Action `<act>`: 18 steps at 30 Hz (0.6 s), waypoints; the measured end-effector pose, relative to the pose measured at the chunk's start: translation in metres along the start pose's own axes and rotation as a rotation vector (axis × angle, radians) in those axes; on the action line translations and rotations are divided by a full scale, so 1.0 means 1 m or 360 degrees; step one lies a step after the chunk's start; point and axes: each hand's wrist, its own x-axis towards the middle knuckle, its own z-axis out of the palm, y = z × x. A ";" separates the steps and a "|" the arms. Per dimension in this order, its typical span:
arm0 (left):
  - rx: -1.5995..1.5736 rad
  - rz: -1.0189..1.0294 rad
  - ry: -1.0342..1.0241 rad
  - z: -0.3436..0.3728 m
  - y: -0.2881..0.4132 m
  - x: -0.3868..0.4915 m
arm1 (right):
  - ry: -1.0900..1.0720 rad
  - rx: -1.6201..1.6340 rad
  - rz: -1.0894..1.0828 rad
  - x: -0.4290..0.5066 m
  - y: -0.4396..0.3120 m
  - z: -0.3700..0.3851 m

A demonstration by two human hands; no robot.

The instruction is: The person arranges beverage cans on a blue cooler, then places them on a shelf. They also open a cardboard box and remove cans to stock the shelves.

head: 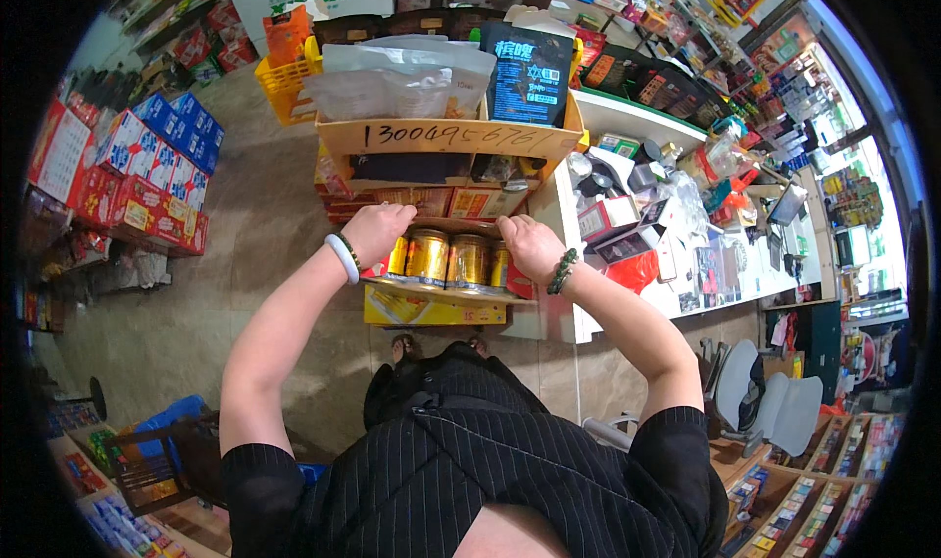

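Several gold cans (pixel 426 257) stand in a row inside an opened carton (pixel 448 293) in front of me. With my left hand (pixel 378 231) I grip the carton's far upper edge near its left end; a white bangle and a beaded bracelet are on that wrist. My right hand (pixel 535 249), with green beads at the wrist, grips the same edge near its right end. The fingertips of both hands are partly hidden behind the cardboard. Below the cans, a yellow carton (pixel 434 310) rests close to my feet.
Beyond my hands, a cardboard box (pixel 470 138) bearing handwriting holds clear pouches (pixel 397 80) and a black pouch (pixel 528 80). A cluttered white counter (pixel 581 330) stands at right, near a grey chair (pixel 735 389). At left are stacked red cartons (pixel 158 216) and a yellow basket (pixel 283 91).
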 end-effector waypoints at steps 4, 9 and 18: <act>-0.0243 -0.0100 -0.0031 -0.005 -0.016 0.015 | 0.0290 0.0191 0.0162 -0.001 0.011 0.011; -0.0663 -0.0354 -0.0508 -0.009 -0.045 0.052 | 0.0186 0.0756 0.0685 0.019 0.038 0.018; -0.0633 -0.0432 -0.0256 0.031 -0.053 0.043 | 0.0763 0.0118 0.0291 0.008 -0.005 -0.001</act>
